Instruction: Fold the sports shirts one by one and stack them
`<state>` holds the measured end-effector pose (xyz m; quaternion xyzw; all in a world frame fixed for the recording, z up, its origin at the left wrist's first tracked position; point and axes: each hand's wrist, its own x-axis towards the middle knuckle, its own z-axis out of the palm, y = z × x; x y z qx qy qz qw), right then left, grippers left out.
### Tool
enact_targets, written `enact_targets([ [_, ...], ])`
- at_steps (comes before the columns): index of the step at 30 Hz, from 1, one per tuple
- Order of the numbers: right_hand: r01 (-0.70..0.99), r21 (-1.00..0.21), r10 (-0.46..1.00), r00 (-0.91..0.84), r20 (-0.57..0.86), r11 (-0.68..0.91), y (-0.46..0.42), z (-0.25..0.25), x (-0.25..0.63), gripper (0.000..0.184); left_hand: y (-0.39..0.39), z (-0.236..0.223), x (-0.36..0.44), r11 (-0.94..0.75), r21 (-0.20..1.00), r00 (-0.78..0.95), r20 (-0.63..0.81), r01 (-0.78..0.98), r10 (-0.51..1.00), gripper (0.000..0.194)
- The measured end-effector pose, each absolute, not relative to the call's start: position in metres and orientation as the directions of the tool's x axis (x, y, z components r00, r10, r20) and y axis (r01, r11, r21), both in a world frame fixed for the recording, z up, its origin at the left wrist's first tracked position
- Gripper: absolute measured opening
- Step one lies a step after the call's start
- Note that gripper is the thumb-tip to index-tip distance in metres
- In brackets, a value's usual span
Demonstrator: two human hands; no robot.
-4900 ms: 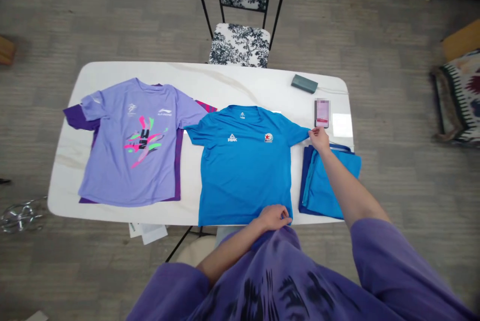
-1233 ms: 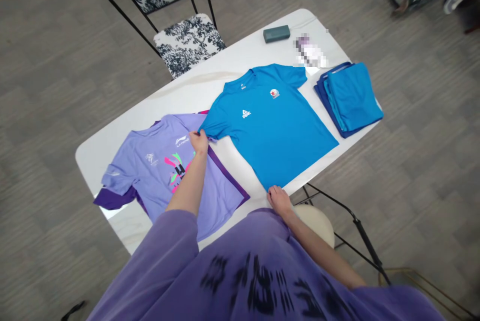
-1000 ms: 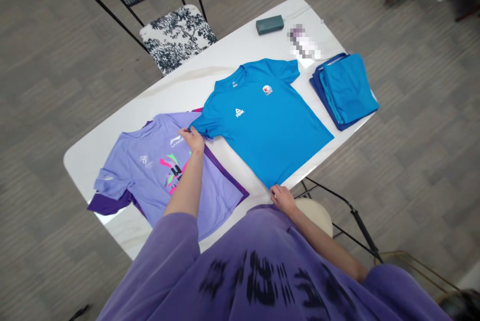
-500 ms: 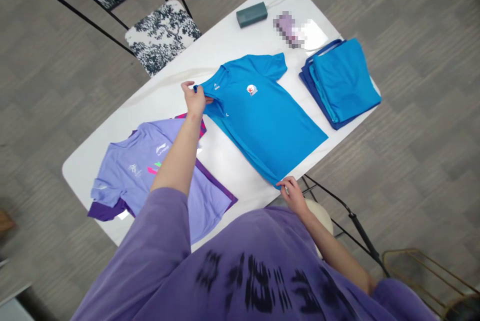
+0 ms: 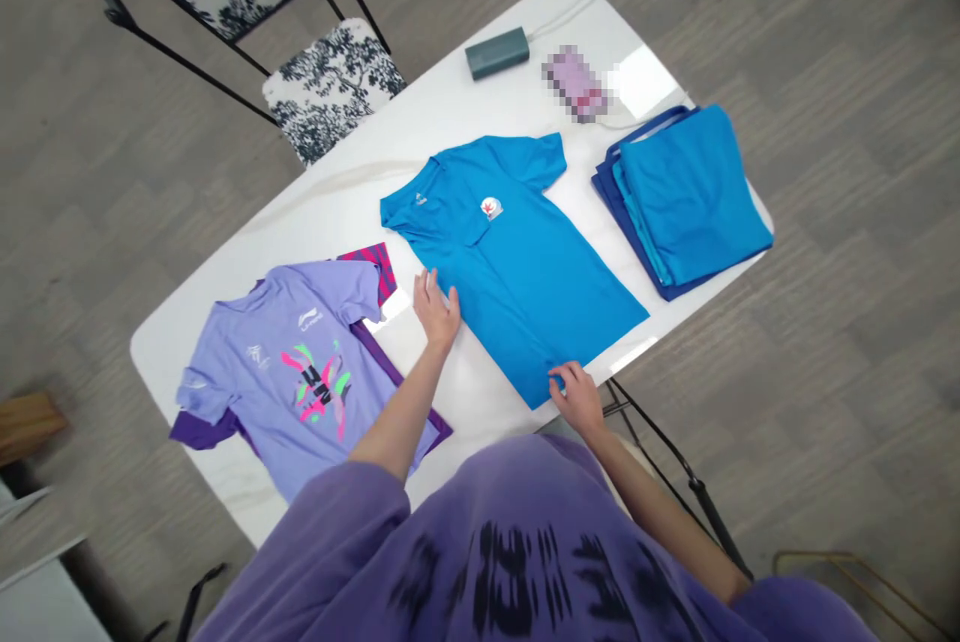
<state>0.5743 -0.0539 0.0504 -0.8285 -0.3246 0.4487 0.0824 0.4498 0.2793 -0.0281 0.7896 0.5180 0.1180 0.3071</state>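
A blue short-sleeved T-shirt [image 5: 540, 272] with a small round logo lies spread on the white table, folded over lengthwise along its left part. My left hand [image 5: 437, 312] rests at the shirt's left side edge, fingers apart and holding nothing. At the bottom hem, my right hand [image 5: 579, 397] touches the cloth near the corner, its fingers loosely bent and a little apart. To the left is a lavender T-shirt [image 5: 277, 352] with a bright print, lying over a purple garment [image 5: 206, 429]. My left forearm passes over its right edge.
A stack of folded blue garments [image 5: 686, 197] sits at the table's right end. Behind the shirt are a dark green box-shaped device [image 5: 497, 53] with a cable and a blurred pink item [image 5: 576, 84]. A patterned chair [image 5: 334, 82] stands by the far edge of the white table [image 5: 300, 212].
My left hand has let go of the shirt's sleeve and moved down along its side edge. The left part now lies flat, folded over. My right hand stays by the hem.
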Motion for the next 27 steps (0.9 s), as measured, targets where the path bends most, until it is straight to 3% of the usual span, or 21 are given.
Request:
enact_targets([
  [4, 0.595, -0.487, 0.737, 0.294, -0.609, -0.639, 0.032, 0.045, 0.603, 0.040, 0.244, -0.051, 0.429, -0.308, 0.520, 0.472, -0.217, 0.797, 0.855, 0.081],
  [9, 0.639, -0.659, 0.918, 0.270, -0.291, -0.397, 0.217, 0.025, 0.642, 0.040, 0.256, -0.072, 0.422, -0.378, 0.470, 0.496, -0.152, 0.797, 0.855, 0.082],
  [13, 0.750, -0.637, 0.982, 0.097, -0.159, -0.178, 0.390, 0.006, 0.643, 0.039, 0.263, -0.085, 0.413, -0.419, 0.433, 0.502, -0.095, 0.799, 0.860, 0.082],
  [19, 0.877, -0.479, 0.950, -0.116, -0.289, -0.039, 0.546, -0.031, 0.606, 0.059, 0.269, -0.098, 0.405, -0.438, 0.405, 0.508, -0.080, 0.803, 0.858, 0.087],
  [24, 0.898, -0.440, 0.878, -0.200, -0.436, -0.015, 0.586, -0.052, 0.607, 0.043, 0.275, -0.099, 0.400, -0.420, 0.427, 0.501, -0.096, 0.801, 0.860, 0.084],
  [27, 0.905, -0.423, 0.854, -0.242, -0.460, 0.028, 0.593, -0.055, 0.611, 0.047, 0.278, -0.098, 0.398, -0.406, 0.444, 0.497, -0.106, 0.799, 0.861, 0.085],
])
